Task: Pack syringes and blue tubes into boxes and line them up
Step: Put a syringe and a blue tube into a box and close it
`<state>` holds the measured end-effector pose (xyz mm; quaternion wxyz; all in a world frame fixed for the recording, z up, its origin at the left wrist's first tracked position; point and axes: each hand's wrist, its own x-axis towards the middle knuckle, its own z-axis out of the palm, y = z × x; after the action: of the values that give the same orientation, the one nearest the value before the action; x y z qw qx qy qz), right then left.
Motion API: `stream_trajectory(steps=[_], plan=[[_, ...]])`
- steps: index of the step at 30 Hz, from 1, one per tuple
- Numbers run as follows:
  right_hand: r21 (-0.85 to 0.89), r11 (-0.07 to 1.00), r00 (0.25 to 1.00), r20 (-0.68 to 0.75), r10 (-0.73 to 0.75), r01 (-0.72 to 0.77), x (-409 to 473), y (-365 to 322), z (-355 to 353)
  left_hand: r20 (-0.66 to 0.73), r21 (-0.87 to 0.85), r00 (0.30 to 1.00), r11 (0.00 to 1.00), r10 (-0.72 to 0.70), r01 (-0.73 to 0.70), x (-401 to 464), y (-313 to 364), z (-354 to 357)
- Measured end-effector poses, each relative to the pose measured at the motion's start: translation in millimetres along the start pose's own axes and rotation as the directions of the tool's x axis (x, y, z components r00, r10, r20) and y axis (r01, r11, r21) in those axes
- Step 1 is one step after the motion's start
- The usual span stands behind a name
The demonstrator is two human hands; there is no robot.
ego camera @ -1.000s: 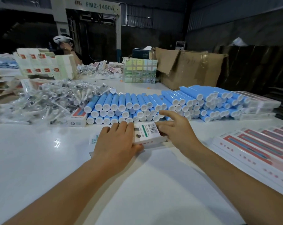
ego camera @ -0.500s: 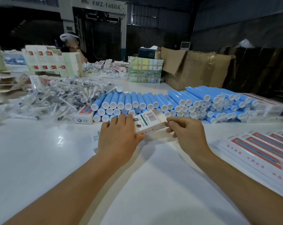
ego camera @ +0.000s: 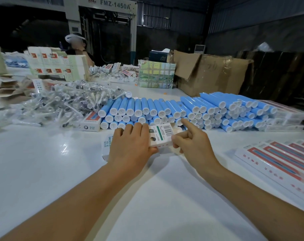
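White table (ego camera: 43,171) in a dim warehouse, blue tubes (ego camera: 165,110) stacked far. Left hand (ego camera: 130,146) grips the box (ego camera: 162,136); right hand (ego camera: 193,145) pinches its end, forefinger out.

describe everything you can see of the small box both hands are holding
The small box is a slim white carton that looks like printed card, with a green stripe, a barcode label and dark print on its upper face, and small red marks along its near side. It is tilted, just in front of the blue tubes. The left hand grips its left part; the right hand pinches its right end, whose flap looks open.
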<state>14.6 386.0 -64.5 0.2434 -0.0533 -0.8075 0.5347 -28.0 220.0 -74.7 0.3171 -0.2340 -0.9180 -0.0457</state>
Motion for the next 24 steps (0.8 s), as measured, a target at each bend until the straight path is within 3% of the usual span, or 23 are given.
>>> stream_trajectory(steps=[6,13,20,24], plan=[[0.035,0.993,0.991,0.077,0.11,-0.113,0,-2,-1,0.018,0.071,0.997,0.995,0.075,-0.076,-4,8,-8],[-0.014,0.998,0.997,0.037,0.065,-0.065,-5,-3,3,0.006,0.05,0.999,0.998,0.044,-0.044,-5,12,-6],[-0.07,0.998,1.0,0.012,0.001,0.0,-5,-8,-1,0.002,-0.075,1.0,0.997,-0.021,0.022,-2,11,-4],[0.097,0.994,0.981,-0.192,-0.031,0.05,0,-9,-9,0.006,-0.127,0.995,0.987,-0.099,0.099,1,7,-7]])
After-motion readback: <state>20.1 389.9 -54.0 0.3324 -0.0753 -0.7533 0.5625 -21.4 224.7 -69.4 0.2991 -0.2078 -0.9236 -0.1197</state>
